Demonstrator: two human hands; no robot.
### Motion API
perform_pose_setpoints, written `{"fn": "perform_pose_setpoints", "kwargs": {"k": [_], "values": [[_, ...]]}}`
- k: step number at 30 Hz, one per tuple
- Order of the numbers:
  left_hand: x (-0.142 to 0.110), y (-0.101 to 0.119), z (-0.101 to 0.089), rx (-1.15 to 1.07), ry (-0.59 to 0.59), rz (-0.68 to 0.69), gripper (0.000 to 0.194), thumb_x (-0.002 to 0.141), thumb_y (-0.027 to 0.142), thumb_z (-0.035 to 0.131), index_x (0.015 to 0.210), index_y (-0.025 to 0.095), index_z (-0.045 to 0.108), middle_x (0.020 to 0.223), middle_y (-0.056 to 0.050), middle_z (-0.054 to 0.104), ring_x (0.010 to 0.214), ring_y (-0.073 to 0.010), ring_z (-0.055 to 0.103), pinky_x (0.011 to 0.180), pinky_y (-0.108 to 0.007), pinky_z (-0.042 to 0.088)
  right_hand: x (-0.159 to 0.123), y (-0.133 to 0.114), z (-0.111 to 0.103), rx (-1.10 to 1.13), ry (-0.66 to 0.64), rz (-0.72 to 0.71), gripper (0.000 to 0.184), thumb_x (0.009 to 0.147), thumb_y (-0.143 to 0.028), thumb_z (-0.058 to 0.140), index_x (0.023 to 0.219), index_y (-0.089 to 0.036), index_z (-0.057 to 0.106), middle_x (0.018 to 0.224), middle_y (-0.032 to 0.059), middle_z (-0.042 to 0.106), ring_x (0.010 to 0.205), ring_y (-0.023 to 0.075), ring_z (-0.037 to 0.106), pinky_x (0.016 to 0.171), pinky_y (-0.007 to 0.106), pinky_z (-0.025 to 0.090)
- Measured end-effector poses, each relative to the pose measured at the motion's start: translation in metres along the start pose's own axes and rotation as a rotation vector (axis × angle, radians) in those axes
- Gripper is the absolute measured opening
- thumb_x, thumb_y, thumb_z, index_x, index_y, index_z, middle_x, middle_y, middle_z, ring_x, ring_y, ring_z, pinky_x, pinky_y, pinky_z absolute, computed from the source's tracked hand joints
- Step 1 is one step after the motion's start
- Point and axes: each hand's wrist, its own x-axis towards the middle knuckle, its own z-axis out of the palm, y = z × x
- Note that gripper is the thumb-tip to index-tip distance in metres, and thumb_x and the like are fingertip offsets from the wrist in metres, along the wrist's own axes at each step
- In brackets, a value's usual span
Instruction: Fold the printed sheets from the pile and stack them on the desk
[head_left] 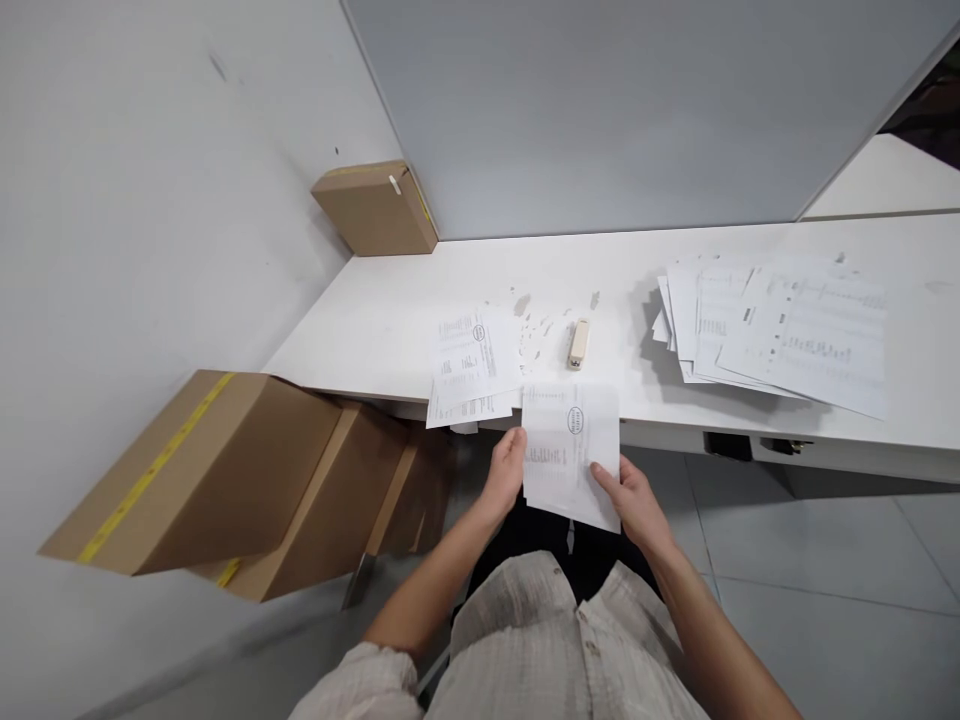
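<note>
A printed sheet of paper (559, 440) with a round stamp mark is held in front of my body, over the desk's front edge. My left hand (508, 468) grips its left edge, fingers closed. On the right side, my right hand (628, 497) pinches it with the thumb on top and fingers beneath; whether several sheets lie together I cannot tell. Just beyond the paper a beige stapler (578, 345) rests on the desk. Left of it lie a few printed sheets (472, 365), the top one also stamped, slightly overhanging the edge.
A spread pile of printed papers (772, 330) covers part of the white desk (375, 330) at the right. One cardboard box (382, 210) stands at the back left corner. Large taped cardboard boxes (225, 480) are stacked beside the desk at left. A grey panel (600, 120) rises behind.
</note>
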Motion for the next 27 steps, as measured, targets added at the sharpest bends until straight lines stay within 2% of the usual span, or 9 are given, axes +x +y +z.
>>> {"fn": "perform_pose_setpoints", "kwargs": {"k": [3, 6, 10, 13, 16, 19, 24, 27], "values": [[-0.012, 0.008, 0.022, -0.025, 0.095, 0.145, 0.034, 0.089, 0.048, 0.042, 0.089, 0.016, 0.055, 0.083, -0.004, 0.061, 0.078, -0.0148, 0.055, 0.071, -0.027, 0.044, -0.006, -0.012, 0.0, -0.04, 0.139, -0.106, 0.043, 0.074, -0.045, 0.064, 0.108, -0.018, 0.062, 0.108, 0.0086, 0.068, 0.096, 0.0264, 0.064, 0.078, 0.036, 0.052], [-0.013, 0.037, 0.03, 0.023, 0.119, 0.378, 0.027, 0.091, 0.041, 0.041, 0.092, 0.018, 0.055, 0.082, -0.003, 0.057, 0.081, -0.0138, 0.053, 0.076, -0.026, 0.043, -0.008, -0.041, -0.003, -0.12, 0.204, -0.272, 0.036, 0.075, -0.042, 0.065, 0.102, -0.018, 0.065, 0.1, 0.0073, 0.071, 0.092, 0.0244, 0.064, 0.079, 0.035, 0.05], [0.008, 0.087, 0.032, 0.022, 0.115, 0.675, 0.023, 0.093, 0.038, 0.04, 0.087, 0.019, 0.052, 0.073, 0.0, 0.05, 0.068, -0.0111, 0.048, 0.066, -0.024, 0.042, 0.008, -0.093, -0.007, -0.188, 0.256, -0.521, 0.03, 0.075, -0.038, 0.067, 0.097, -0.018, 0.067, 0.093, 0.0054, 0.072, 0.089, 0.0232, 0.064, 0.079, 0.035, 0.048], [0.031, 0.106, 0.036, -0.004, 0.095, 0.819, 0.021, 0.094, 0.037, 0.038, 0.09, 0.02, 0.051, 0.075, -0.001, 0.051, 0.067, -0.0108, 0.048, 0.064, -0.024, 0.042, 0.031, -0.121, -0.008, -0.174, 0.255, -0.641, 0.029, 0.074, -0.037, 0.068, 0.097, -0.019, 0.067, 0.095, 0.0053, 0.071, 0.091, 0.0232, 0.063, 0.081, 0.036, 0.048], [0.049, 0.105, 0.041, -0.013, 0.028, 0.802, 0.022, 0.094, 0.037, 0.036, 0.099, 0.022, 0.051, 0.085, -0.003, 0.054, 0.077, -0.0129, 0.052, 0.072, -0.028, 0.045, 0.055, -0.127, -0.011, -0.129, 0.185, -0.677, 0.032, 0.074, -0.037, 0.068, 0.1, -0.02, 0.066, 0.1, 0.0059, 0.07, 0.094, 0.0231, 0.063, 0.083, 0.038, 0.047], [0.06, 0.093, 0.043, -0.009, -0.019, 0.731, 0.025, 0.094, 0.039, 0.035, 0.108, 0.022, 0.048, 0.093, -0.005, 0.056, 0.082, -0.0145, 0.053, 0.076, -0.031, 0.045, 0.069, -0.119, -0.014, -0.105, 0.143, -0.656, 0.034, 0.073, -0.038, 0.068, 0.102, -0.02, 0.064, 0.101, 0.0065, 0.069, 0.094, 0.023, 0.063, 0.083, 0.039, 0.048], [0.064, 0.087, 0.042, 0.004, -0.005, 0.718, 0.027, 0.094, 0.04, 0.035, 0.109, 0.021, 0.047, 0.095, -0.006, 0.056, 0.085, -0.0148, 0.053, 0.077, -0.031, 0.044, 0.072, -0.111, -0.018, -0.094, 0.124, -0.658, 0.033, 0.073, -0.036, 0.069, 0.102, -0.022, 0.064, 0.102, 0.0058, 0.069, 0.094, 0.0222, 0.063, 0.084, 0.038, 0.048], [0.064, 0.09, 0.042, 0.031, 0.025, 0.709, 0.027, 0.094, 0.042, 0.034, 0.103, 0.021, 0.048, 0.087, -0.004, 0.054, 0.077, -0.0138, 0.05, 0.071, -0.028, 0.043, 0.071, -0.112, -0.018, -0.096, 0.116, -0.653, 0.033, 0.074, -0.036, 0.068, 0.103, -0.022, 0.064, 0.103, 0.0059, 0.069, 0.095, 0.0224, 0.063, 0.084, 0.039, 0.048]]}}
